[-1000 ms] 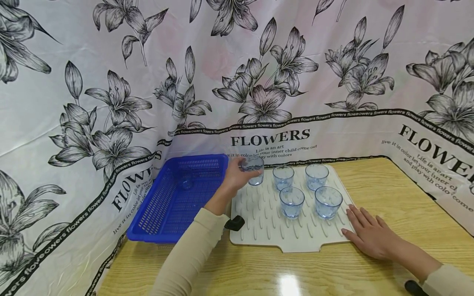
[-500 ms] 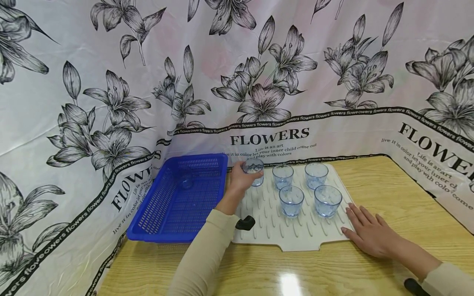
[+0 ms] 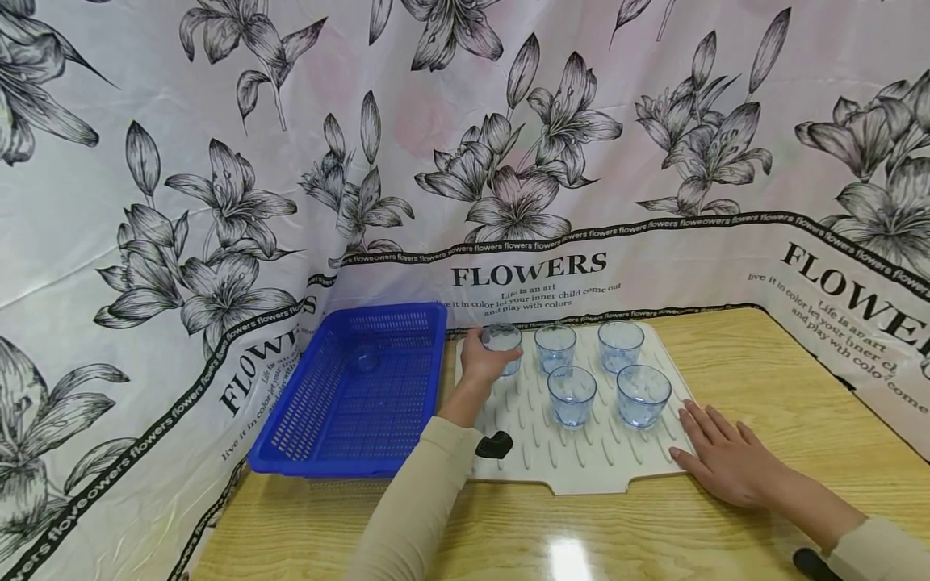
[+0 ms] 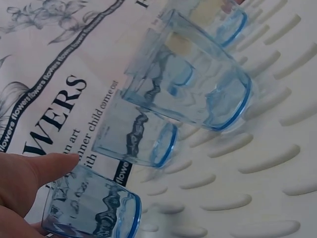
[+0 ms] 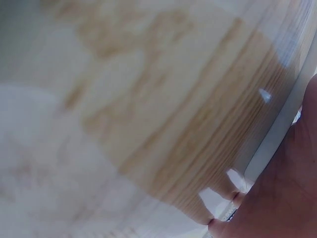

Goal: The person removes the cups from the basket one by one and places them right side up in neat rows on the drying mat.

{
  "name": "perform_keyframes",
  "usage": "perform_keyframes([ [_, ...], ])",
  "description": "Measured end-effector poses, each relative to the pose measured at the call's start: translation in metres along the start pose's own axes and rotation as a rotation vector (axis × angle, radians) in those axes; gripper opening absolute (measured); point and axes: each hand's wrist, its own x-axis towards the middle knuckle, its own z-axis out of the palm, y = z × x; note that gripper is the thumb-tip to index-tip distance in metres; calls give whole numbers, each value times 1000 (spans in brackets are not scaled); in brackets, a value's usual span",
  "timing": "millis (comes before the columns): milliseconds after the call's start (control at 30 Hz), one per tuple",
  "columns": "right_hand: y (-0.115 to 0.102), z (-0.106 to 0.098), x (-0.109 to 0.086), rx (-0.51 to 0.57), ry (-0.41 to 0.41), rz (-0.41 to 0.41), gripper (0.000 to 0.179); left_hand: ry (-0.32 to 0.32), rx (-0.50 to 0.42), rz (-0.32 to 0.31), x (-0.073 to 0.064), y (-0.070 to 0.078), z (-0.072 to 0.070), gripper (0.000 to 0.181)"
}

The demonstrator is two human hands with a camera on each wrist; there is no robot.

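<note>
Between its thumb and fingers, my left hand (image 3: 485,360) holds a clear blue glass (image 3: 506,340) upright at the back left corner of a white ridged draining board (image 3: 508,448). The left wrist view shows this glass (image 4: 94,206) by the thumb; whether its base touches the board I cannot tell. Several like glasses stand upright on the board, among them a back middle glass (image 3: 555,349) and a front right glass (image 3: 643,396). My right hand (image 3: 734,458) lies flat, fingers straight, on the table at the board's right edge, holding nothing.
Left of the board is a blue plastic basket (image 3: 261,456), with one more glass (image 3: 364,355) inside near its back. A flower-printed cloth (image 3: 407,202) hangs behind and left of the wooden table (image 3: 508,532).
My left hand has moved right and toward me with its glass, from the basket's side to over the board's back left corner, and lower. My right hand has stayed put.
</note>
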Motion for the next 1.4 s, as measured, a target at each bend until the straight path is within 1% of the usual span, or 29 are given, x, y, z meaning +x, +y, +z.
perform_keyframes([
  [100,-1,0,1,-8,4,-3,78,11,26,-12,0,-3,2,82],
  [267,-3,-2,2,-13,7,-5,78,17,42,-28,2,-9,4,80],
  [333,-3,-2,2,-10,2,-4,78,16,40,-23,2,-11,4,79],
  [433,-3,-3,2,-18,7,-11,77,6,66,-6,4,-14,5,82],
  [600,-2,-4,4,-9,5,-12,78,0,118,-11,4,-8,2,101],
  [667,-2,-4,4,-4,1,-11,79,-6,158,-15,2,-3,-2,107],
  [733,-1,-4,4,-7,3,-13,79,-21,210,-8,-1,2,-6,109],
  [833,-1,-4,3,-8,-2,-10,79,-46,326,33,-4,12,-13,108],
  [967,1,-5,2,-9,-2,-8,79,-73,487,106,-8,24,-20,105],
  [1100,3,-5,2,-7,-2,-3,79,-108,610,168,-13,36,-26,102],
  [1233,3,-2,2,-6,2,-3,79,-122,674,233,-19,45,-36,96],
  [1400,2,0,1,-12,7,-6,78,-117,678,286,-23,51,-55,90],
])
